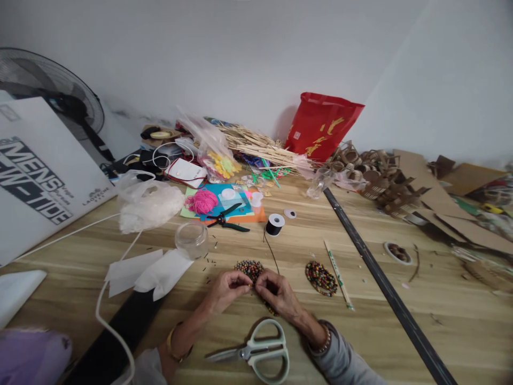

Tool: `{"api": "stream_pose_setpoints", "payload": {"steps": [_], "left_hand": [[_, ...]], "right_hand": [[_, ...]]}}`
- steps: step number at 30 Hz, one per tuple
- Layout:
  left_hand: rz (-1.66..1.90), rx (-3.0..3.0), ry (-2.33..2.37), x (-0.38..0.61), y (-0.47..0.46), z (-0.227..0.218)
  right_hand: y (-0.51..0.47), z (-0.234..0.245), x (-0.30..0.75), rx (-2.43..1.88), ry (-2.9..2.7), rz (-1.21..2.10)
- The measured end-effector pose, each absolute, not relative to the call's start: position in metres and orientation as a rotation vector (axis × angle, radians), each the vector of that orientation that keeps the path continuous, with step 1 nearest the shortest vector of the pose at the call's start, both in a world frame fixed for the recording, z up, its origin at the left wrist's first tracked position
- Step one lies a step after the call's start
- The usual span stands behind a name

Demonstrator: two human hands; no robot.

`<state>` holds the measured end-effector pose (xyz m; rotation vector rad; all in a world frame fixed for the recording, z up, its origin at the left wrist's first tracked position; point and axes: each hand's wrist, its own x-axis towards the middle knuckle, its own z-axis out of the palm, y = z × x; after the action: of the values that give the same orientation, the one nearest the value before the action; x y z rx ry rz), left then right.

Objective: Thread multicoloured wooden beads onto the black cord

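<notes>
My left hand [229,290] is closed in a pinch, with a tiny orange bead at its fingertips. Close beside it, my right hand [279,294] also pinches. A thin black cord [271,248] runs down to it from a black spool [274,225]; the cord's end is hidden by the fingers. Just beyond both hands lies a heap of multicoloured beads [247,267], partly covered by them. A coiled strand of similar beads [320,278] rests to the right. Nearer to me, pale-handled scissors [266,350] lie with blades pointing left.
Green-handled pliers [228,219] lie on coloured sheets beside pink yarn [201,201]. A clear jar [191,240] and white paper [162,272] are at left. A paper-wrapped stick [339,275], a long black strip [380,278] and a small dish [397,253] are at right.
</notes>
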<state>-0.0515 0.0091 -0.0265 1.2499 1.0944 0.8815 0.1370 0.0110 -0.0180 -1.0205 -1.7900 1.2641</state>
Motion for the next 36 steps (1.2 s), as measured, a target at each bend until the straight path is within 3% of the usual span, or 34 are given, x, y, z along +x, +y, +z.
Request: {"api": "stream_pose_setpoints", "payload": {"steps": [36], "left_hand": [[0.884,1.141,1.094,-0.0485,0.009,-0.0198]], "right_hand": [[0.0124,-0.0202,0.1397,-1.028,-1.804,1.27]]}}
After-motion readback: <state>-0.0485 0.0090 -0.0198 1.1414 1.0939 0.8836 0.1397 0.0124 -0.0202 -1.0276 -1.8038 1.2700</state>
